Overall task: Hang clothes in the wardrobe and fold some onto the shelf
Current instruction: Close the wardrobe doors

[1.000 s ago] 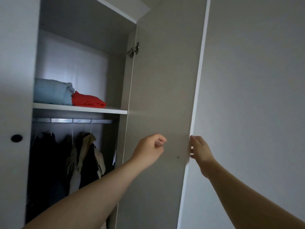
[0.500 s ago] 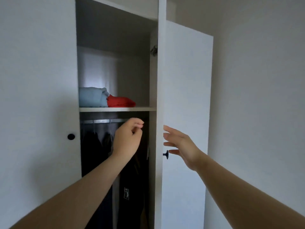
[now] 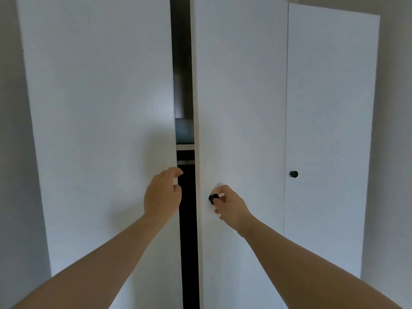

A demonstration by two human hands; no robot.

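The wardrobe's two middle doors stand almost together, with a narrow dark gap between them. My left hand (image 3: pixel 162 194) curls its finger and thumb at the free edge of the left door (image 3: pixel 100 130); that door's knob is hidden under it. My right hand (image 3: pixel 229 202) pinches the black knob (image 3: pixel 211 198) of the right door (image 3: pixel 240 108). Through the gap I see a strip of folded light blue cloth (image 3: pixel 184 130) on the shelf (image 3: pixel 185 147), the rail (image 3: pixel 186 162) below it, and dark hanging clothes (image 3: pixel 187 230).
A third white door (image 3: pixel 330 130) with a black knob (image 3: pixel 293 174) is shut on the right. Grey wall flanks the wardrobe on both sides.
The right door has swung from wide open to nearly shut. My right hand has taken hold of its knob, my left hand has moved onto the left door's edge, and the red cloth is now hidden.
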